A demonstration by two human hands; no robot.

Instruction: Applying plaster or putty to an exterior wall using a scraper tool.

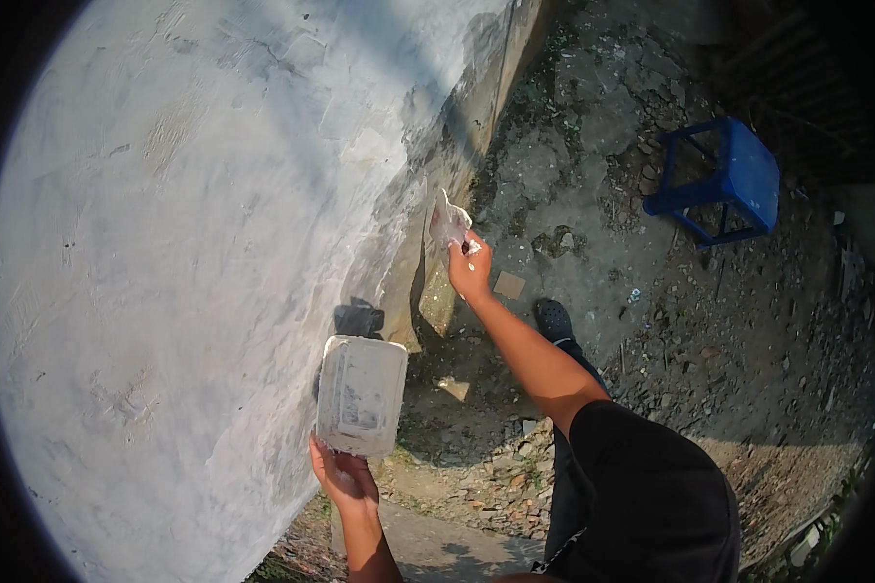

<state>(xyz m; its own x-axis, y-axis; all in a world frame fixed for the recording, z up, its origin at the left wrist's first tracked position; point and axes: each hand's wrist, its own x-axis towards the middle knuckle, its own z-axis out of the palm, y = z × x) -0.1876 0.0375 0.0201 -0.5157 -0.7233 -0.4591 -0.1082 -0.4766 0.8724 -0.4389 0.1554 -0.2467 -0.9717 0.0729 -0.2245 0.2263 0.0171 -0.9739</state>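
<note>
My left hand (346,478) grips the near end of a whitish rectangular plastic tub (362,396), its inside smeared with pale paste. The tub is held close beside the white plastered wall (194,243). Farther off, my right hand (471,267) is closed around a putty knife (448,222) whose blade carries white paste. White blobs stick to the fingers of that hand. The blade is at the wall's rough, bare lower part; whether it touches cannot be told. Part of the putty knife's handle is hidden in my fist.
A blue plastic stool (724,185) stands on the rubble-strewn ground at the right. My dark shoe (554,319) is on the ground below my right forearm, near a small tan square piece (508,285). Loose stones (501,481) lie near the wall's foot.
</note>
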